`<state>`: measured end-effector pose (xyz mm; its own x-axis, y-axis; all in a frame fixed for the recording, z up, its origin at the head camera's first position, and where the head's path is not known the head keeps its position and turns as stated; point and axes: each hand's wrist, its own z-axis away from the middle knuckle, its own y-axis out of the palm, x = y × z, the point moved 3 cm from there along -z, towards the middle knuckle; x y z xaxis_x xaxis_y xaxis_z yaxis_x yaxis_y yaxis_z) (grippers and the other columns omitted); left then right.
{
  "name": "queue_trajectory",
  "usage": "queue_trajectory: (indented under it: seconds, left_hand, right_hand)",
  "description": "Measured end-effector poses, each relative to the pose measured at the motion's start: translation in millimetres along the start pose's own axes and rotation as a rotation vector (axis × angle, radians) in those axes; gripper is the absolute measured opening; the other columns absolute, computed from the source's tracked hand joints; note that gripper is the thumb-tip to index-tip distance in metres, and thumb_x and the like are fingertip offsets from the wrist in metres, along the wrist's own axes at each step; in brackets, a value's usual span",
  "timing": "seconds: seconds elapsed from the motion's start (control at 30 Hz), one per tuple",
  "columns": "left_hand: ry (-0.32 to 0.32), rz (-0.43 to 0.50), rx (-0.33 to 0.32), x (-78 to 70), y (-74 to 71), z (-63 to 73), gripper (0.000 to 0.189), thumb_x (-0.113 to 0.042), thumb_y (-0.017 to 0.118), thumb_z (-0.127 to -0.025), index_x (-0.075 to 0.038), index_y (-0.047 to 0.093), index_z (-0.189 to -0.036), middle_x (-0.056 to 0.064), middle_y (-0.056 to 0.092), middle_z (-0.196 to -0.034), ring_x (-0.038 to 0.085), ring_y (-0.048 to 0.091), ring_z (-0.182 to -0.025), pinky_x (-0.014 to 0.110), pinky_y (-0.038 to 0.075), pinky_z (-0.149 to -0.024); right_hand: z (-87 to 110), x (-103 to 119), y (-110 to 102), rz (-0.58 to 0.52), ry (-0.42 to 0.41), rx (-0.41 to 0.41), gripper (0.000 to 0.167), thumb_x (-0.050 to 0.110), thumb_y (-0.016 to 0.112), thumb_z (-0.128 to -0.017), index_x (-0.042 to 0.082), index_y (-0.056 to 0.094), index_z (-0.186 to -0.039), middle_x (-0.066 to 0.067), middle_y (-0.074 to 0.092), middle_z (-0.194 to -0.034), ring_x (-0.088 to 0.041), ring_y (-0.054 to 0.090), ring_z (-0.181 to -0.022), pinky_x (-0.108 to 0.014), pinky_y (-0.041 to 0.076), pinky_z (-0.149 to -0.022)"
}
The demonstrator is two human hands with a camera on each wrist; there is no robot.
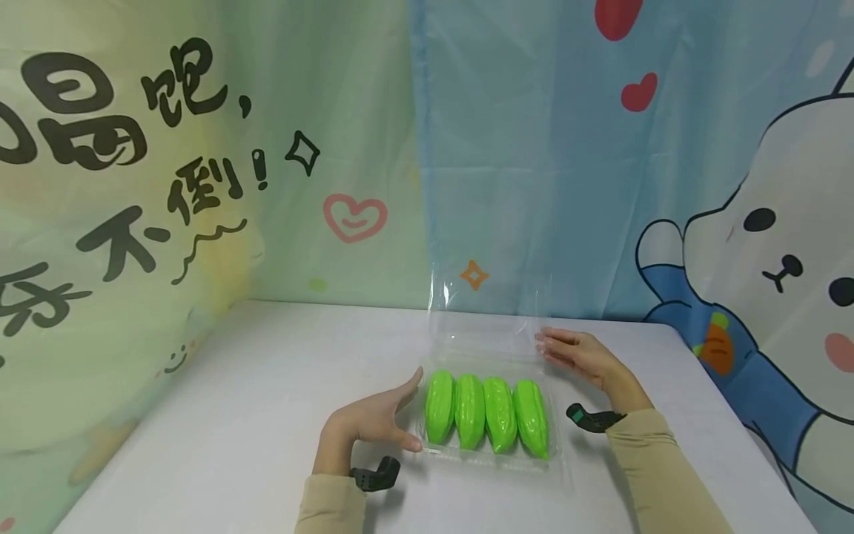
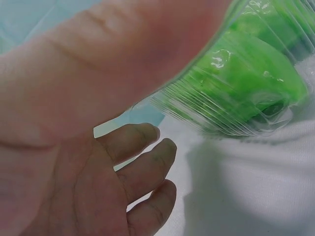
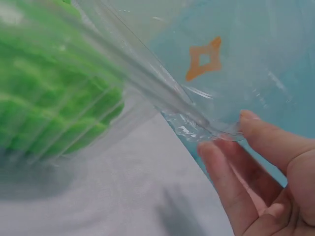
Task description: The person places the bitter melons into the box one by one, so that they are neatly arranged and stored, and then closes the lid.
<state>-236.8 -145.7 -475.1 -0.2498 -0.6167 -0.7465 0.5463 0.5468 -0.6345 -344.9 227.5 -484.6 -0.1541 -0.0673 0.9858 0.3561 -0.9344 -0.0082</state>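
A clear plastic clamshell box (image 1: pixel 490 461) lies on the white table with its lid (image 1: pixel 494 337) raised at the back. Several bright green, bumpy, elongated pieces, like toy bitter melons (image 1: pixel 470 411), lie side by side in its base. My left hand (image 1: pixel 373 419) is at the box's left side, thumb against the near left corner, the other fingers spread and extended. In the left wrist view the thumb (image 2: pixel 123 54) hides part of the box. My right hand (image 1: pixel 587 360) pinches the lid's right edge between thumb and fingers, plainest in the right wrist view (image 3: pixel 266 182).
The white table (image 1: pixel 267 415) runs back to a printed curtain (image 1: pixel 494 148) with hearts, lettering and a cartoon rabbit (image 1: pixel 767 259) at the right. Dark straps with small devices (image 1: pixel 376 475) circle both wrists.
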Motion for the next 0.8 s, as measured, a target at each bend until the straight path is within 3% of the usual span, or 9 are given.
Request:
queue_trajectory:
  seconds: [0.13, 0.4, 0.63, 0.8]
  left_hand:
    - [-0.018, -0.007, -0.008, -0.2, 0.3, 0.0, 0.123, -0.042, 0.084, -0.066, -0.016, 0.003, -0.154, 0.011, 0.016, -0.159, 0.026, 0.022, -0.145, 0.044, 0.025, -0.118]
    - [0.018, 0.014, 0.01, -0.7, 0.4, 0.4, 0.121, -0.038, 0.083, -0.068, -0.013, 0.001, -0.154, 0.01, 0.011, -0.159, 0.025, 0.02, -0.146, 0.042, 0.024, -0.118]
    - [0.029, 0.014, 0.013, -0.8, -0.4, 0.6, 0.12, -0.039, 0.082, -0.069, -0.014, 0.001, -0.154, 0.01, 0.012, -0.159, 0.024, 0.022, -0.145, 0.041, 0.024, -0.118]
    - [0.03, 0.02, 0.019, -0.7, -1.4, 0.0, 0.119, -0.037, 0.082, -0.07, -0.015, 0.001, -0.154, 0.008, 0.013, -0.159, 0.023, 0.021, -0.146, 0.041, 0.024, -0.119]
  right_hand:
    - [2.6, 1.5, 0.3, 0.04, -0.061, -0.028, 0.068, 0.017, 0.06, -0.093, -0.005, 0.025, -0.147, 0.014, 0.061, -0.12, 0.003, 0.063, -0.102, -0.019, 0.053, -0.089]
    - [6.4, -0.3, -0.4, 0.088, -0.118, -0.082, 0.063, 0.019, 0.062, -0.092, -0.005, 0.034, -0.143, 0.019, 0.062, -0.113, 0.003, 0.063, -0.102, -0.021, 0.054, -0.088]
    - [11.8, 2.5, 2.7, 0.098, -0.197, -0.127, 0.04, 0.019, 0.064, -0.091, -0.001, 0.05, -0.122, 0.014, 0.065, -0.113, 0.0, 0.064, -0.101, -0.023, 0.056, -0.086]
    - [15.4, 6.4, 4.7, 0.099, -0.231, -0.136, 0.034, 0.018, 0.065, -0.09, -0.002, 0.053, -0.114, 0.012, 0.064, -0.119, 0.0, 0.064, -0.102, -0.022, 0.056, -0.085]
